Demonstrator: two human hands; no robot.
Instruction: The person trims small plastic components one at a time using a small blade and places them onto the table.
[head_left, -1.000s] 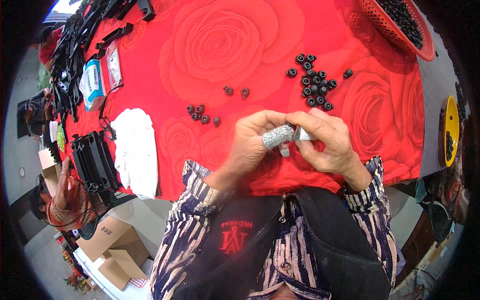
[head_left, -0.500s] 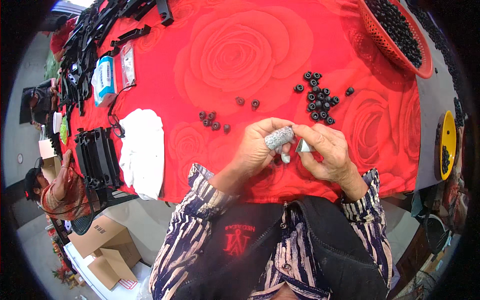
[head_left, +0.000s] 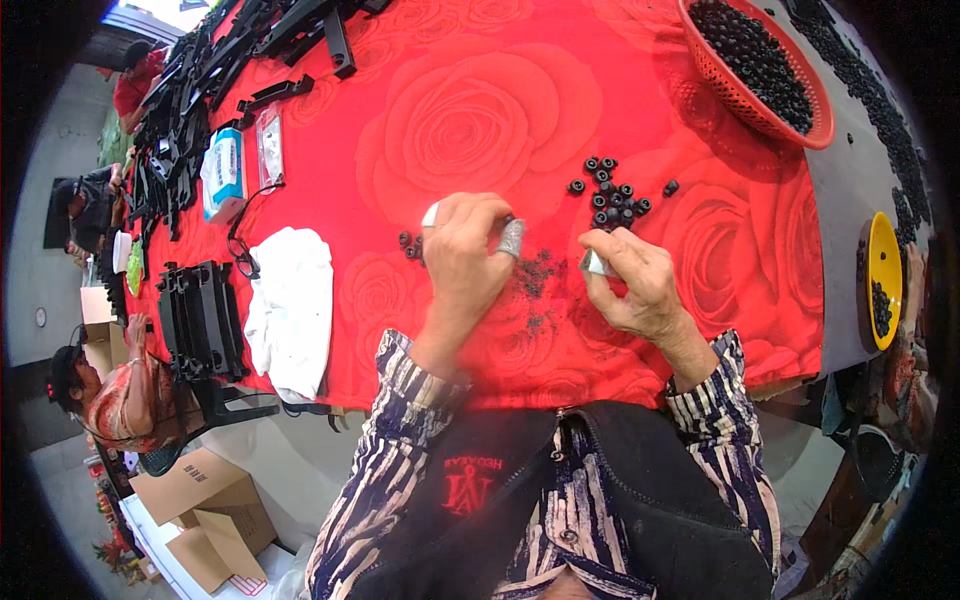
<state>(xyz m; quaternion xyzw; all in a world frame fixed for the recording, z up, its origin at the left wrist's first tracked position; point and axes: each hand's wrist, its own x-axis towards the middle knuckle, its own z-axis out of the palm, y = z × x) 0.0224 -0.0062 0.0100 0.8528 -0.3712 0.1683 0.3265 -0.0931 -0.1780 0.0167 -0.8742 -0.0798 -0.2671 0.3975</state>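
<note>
My left hand point(head_left: 466, 248) is over the cloth at centre left, its fingers curled down and largely hidden. Grey wrapping point(head_left: 511, 238) covers its thumb, and white wrapping point(head_left: 431, 214) shows at a fingertip. A dark spot shows between thumb and fingers, too small to name. Beside that hand lie a few small black ring-like caps point(head_left: 407, 243), partly covered by it. My right hand point(head_left: 640, 285) is closed in a pinch on a small silver-white blade-like piece point(head_left: 597, 264). Between the hands, black shavings point(head_left: 538, 275) are scattered on the cloth. Beyond the right hand sits a cluster of black caps point(head_left: 612, 195).
A red basket point(head_left: 818, 125) full of black caps stands far right, a yellow plate point(head_left: 884, 240) at right. On the left are a white cloth point(head_left: 290, 310), a blue-white box point(head_left: 222, 175) and stacked black bars point(head_left: 200, 320). Another person point(head_left: 130, 400) sits at left.
My left hand has moved left and away from me, apart from the right hand, and turned palm down. The shavings between them now show. My right hand keeps its pinch.
</note>
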